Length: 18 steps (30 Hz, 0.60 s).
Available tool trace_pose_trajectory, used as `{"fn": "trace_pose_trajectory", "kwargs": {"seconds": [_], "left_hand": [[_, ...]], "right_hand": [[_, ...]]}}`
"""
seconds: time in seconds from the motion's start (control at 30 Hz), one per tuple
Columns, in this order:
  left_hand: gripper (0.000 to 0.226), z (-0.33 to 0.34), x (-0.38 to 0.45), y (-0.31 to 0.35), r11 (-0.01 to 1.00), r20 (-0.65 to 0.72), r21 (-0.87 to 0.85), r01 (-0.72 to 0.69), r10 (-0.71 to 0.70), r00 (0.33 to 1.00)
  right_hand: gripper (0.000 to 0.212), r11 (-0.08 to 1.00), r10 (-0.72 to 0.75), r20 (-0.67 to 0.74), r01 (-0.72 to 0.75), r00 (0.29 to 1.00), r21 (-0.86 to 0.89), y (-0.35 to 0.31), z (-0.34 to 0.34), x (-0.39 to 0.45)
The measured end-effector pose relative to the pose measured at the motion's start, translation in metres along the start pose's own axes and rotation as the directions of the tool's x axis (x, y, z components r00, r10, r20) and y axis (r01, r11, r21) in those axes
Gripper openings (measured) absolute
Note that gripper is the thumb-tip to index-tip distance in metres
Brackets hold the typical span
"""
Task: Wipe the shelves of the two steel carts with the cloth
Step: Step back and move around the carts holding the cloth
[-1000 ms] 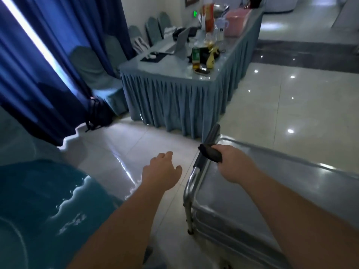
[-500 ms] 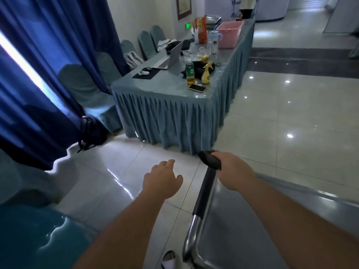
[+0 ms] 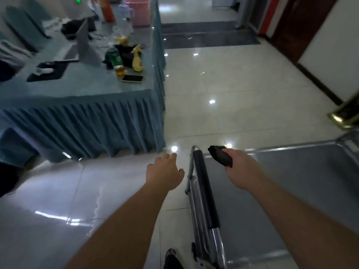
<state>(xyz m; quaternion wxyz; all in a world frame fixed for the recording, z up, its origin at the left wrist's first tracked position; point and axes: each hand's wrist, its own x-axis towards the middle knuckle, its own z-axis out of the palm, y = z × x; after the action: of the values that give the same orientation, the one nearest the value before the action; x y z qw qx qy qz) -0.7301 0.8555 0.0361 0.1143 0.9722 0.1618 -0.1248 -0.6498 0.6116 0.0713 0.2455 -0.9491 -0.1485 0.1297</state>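
Cloth (image 3: 221,157), dark and bunched, sits pinched in your right grip (image 3: 240,169) above the steel cart's top shelf (image 3: 291,191), seemingly not touching it. Your left grip (image 3: 164,172) hovers spread and loose beside the cart's black-sleeved handle (image 3: 205,189), holding nothing.

Brushed steel cart shelf (image 3: 291,191), matt black cloth (image 3: 221,157), glossy tiled floor (image 3: 233,90), pleated fabric table skirt (image 3: 87,123).

Right hand (image 3: 241,169) grips a dark cloth (image 3: 221,157) above the steel cart (image 3: 291,191) shelf, right by the black handle (image 3: 204,187). Left hand (image 3: 165,171) hangs loose over the shiny floor (image 3: 233,94). Blue-skirted table (image 3: 87,105) holds a phone (image 3: 132,78) and a bottle (image 3: 115,59).
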Motion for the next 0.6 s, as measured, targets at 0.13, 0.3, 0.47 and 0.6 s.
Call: {"fn": "trace_pose_trajectory", "kwargs": {"seconds": [0.13, 0.3, 0.47, 0.6], "left_hand": [[0.062, -0.005, 0.010, 0.018, 0.997, -0.007, 0.001, -0.083, 0.083, 0.997], [0.062, -0.021, 0.001, 0.033, 0.990, -0.038, 0.033, -0.136, 0.137, 0.990], [0.070, -0.034, -0.013, 0.029, 0.989, -0.035, 0.091, -0.116, 0.120, 0.992], [0.069, -0.038, -0.004, 0.016, 0.987, -0.034, 0.113, -0.117, 0.121, 0.992]], "right_hand": [[0.054, 0.992, 0.118, -0.070, -0.121, 0.991, -0.043, 0.015, -0.023, -0.017], [0.048, 0.990, 0.136, -0.128, -0.140, 0.982, -0.027, 0.018, -0.036, -0.024], [0.050, 0.996, 0.076, -0.076, -0.073, 0.994, 0.048, 0.005, -0.013, -0.023], [0.054, 0.997, 0.077, -0.033, -0.076, 0.997, 0.019, -0.006, -0.002, -0.019]]}}
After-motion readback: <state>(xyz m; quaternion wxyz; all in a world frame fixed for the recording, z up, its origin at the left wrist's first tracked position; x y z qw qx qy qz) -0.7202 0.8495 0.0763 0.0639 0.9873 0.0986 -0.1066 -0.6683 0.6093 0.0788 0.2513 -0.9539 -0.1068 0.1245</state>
